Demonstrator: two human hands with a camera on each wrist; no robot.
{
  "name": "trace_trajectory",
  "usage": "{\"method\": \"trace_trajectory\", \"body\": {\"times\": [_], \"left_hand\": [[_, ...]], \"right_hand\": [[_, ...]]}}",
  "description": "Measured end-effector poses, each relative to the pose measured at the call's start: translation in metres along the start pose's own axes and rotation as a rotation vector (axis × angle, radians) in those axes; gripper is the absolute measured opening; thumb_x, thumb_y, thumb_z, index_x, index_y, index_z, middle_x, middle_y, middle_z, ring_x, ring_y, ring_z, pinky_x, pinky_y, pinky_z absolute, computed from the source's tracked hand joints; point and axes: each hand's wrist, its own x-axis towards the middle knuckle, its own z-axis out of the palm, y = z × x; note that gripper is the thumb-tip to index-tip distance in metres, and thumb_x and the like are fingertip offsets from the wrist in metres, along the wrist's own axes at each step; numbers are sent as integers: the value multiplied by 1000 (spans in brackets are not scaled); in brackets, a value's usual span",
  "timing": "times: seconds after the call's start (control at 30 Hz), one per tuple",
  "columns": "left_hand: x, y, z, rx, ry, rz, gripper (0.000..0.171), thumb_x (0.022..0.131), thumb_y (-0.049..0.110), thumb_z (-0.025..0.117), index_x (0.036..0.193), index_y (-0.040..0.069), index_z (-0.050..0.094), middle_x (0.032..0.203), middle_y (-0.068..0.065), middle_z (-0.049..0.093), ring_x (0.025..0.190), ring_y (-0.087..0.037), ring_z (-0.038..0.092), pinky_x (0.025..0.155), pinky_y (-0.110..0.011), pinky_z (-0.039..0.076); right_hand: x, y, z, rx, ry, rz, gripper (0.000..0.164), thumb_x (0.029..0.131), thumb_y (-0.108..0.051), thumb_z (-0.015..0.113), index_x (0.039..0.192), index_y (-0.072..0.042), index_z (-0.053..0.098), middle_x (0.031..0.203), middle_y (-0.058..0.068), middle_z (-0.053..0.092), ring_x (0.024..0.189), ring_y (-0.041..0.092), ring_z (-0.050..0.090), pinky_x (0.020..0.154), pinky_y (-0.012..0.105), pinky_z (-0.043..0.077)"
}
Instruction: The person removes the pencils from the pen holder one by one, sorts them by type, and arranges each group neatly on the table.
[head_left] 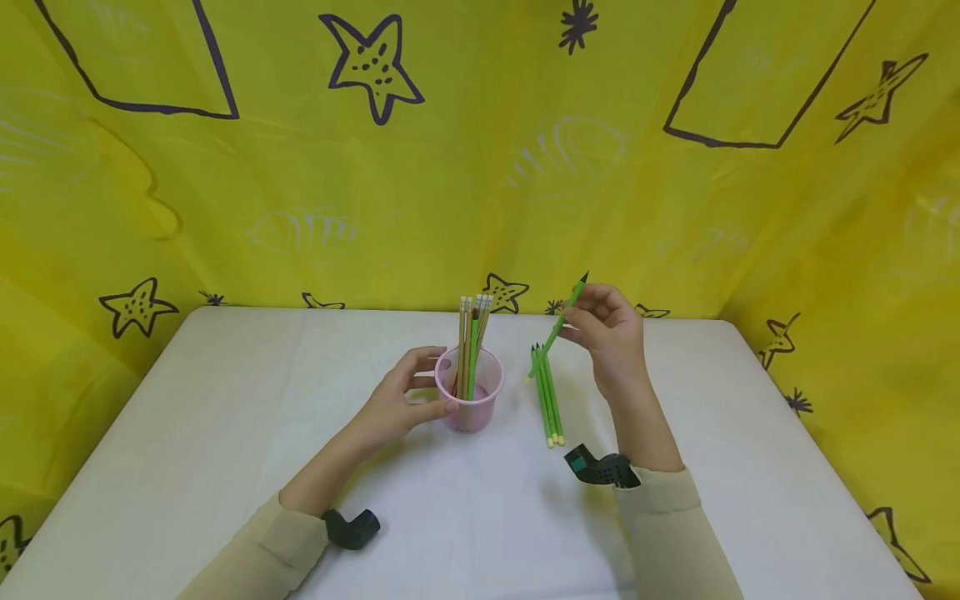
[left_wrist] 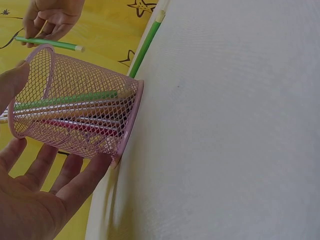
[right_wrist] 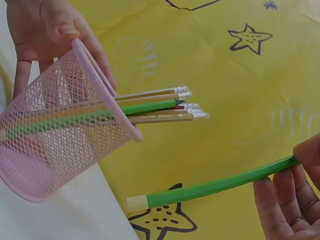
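Observation:
A pink mesh pencil cup stands on the white table, and my left hand holds it, thumb at the near rim and fingers around the far side. Inside lean several brown pencils with white eraser ends up, a green pencil point up, and a reddish one. To the right of the cup, my right hand pinches another green pencil near its dark point. That pencil is tilted, its pale end low toward the cup. Below it, several green pencils lie side by side, points away from me.
The white table reaches back to a yellow cloth printed with stars and fish, which also hangs along both sides. Dark wrist-worn devices sit at both sleeve cuffs.

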Motion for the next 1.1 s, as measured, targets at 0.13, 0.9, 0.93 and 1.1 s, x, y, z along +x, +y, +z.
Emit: {"method": "trace_trajectory", "body": {"times": [0.13, 0.9, 0.93, 1.1], "left_hand": [[0, -1, 0, 1, 0, -2, 74, 83, 21, 83, 145, 24, 42, 143, -10, 52, 127, -35, 55, 98, -48, 54], [-1, 1, 0, 8, 7, -16, 77, 82, 26, 84, 146, 25, 41, 144, -7, 51, 128, -32, 55, 97, -47, 54], [-1, 1, 0, 8, 7, -14, 77, 82, 26, 84, 146, 25, 41, 144, -7, 51, 128, -33, 55, 97, -48, 54], [-1, 1, 0, 2, -3, -11, 75, 83, 24, 83, 145, 24, 41, 145, -9, 50, 129, -34, 54, 98, -48, 54]], "right_hand": [[2, 2, -4, -21, 16, 30, 18, 92, 3, 64, 105, -9, 60, 95, 6, 66, 86, 15, 68, 75, 33, 62], [13, 27, -27, -296, 46, 172, 29, 95, -7, 63, 122, 0, 56, 99, 4, 62, 84, 17, 67, 75, 28, 61], [13, 28, -28, -307, 40, 178, 29, 96, -7, 63, 123, 0, 56, 99, 4, 62, 84, 17, 67, 75, 28, 61], [14, 35, -32, -386, 17, 213, 32, 95, -9, 63, 125, 0, 56, 100, 6, 63, 86, 16, 65, 75, 28, 61]]}}
